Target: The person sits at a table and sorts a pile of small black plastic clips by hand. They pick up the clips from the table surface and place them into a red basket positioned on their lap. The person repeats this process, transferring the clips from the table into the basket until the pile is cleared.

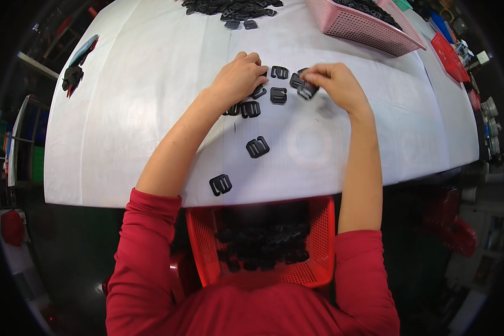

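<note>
Both hands are up in the upper middle of the frame on the white table [123, 112]. The right hand [333, 84] is pinching a black plastic buckle [307, 91] at its fingertips. The left hand [238, 78] is curled over a few loose buckles [251, 109]; can't tell if it's actually gripping one. A red basket [319, 252] of buckles sits bottom center, a pink basket [364, 28] top right.

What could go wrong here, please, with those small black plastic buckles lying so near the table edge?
The black plastic buckle nearest the edge of the white table could be knocked off by a forearm, perhaps missing the red mesh basket below. The right hand pinches buckles loosely; one might slip.
</note>
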`<state>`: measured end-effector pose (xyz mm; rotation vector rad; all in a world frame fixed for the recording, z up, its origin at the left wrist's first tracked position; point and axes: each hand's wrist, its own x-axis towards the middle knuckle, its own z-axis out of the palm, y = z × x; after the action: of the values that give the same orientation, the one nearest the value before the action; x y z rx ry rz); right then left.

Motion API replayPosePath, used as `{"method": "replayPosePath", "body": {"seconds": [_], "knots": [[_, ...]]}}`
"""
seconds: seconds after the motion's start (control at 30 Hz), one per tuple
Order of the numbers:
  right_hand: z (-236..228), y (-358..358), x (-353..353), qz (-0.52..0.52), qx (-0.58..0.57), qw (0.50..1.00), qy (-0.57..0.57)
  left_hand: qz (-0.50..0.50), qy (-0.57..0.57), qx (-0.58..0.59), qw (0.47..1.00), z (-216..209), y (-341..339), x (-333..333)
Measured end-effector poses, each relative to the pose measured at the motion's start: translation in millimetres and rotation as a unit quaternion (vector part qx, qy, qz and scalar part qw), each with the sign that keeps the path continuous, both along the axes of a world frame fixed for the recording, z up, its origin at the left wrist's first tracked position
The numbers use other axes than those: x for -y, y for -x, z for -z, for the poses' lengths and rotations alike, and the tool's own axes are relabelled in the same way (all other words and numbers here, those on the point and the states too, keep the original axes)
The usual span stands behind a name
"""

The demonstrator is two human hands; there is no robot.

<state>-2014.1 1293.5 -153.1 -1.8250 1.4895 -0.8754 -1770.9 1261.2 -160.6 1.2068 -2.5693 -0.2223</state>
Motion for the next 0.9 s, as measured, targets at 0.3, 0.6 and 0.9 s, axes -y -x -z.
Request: {"method": "replayPosePath", "body": {"seconds": [0.3,0.6,0.9], "knots": [[27,-26,-18,0.011,-0.202,0.935,0.291,-0.124,0.108,-0.158,0.974,5,-9,7],[28,-24,-27,0.088,0.034,0.995,0.04,0.053,0.15,-0.075,0.984,14,9,-45],[24,-24,-36,0.11,-0.076,0.953,0.273,-0.1,0.031,-0.307,0.946,-30,-43,-33]]}}
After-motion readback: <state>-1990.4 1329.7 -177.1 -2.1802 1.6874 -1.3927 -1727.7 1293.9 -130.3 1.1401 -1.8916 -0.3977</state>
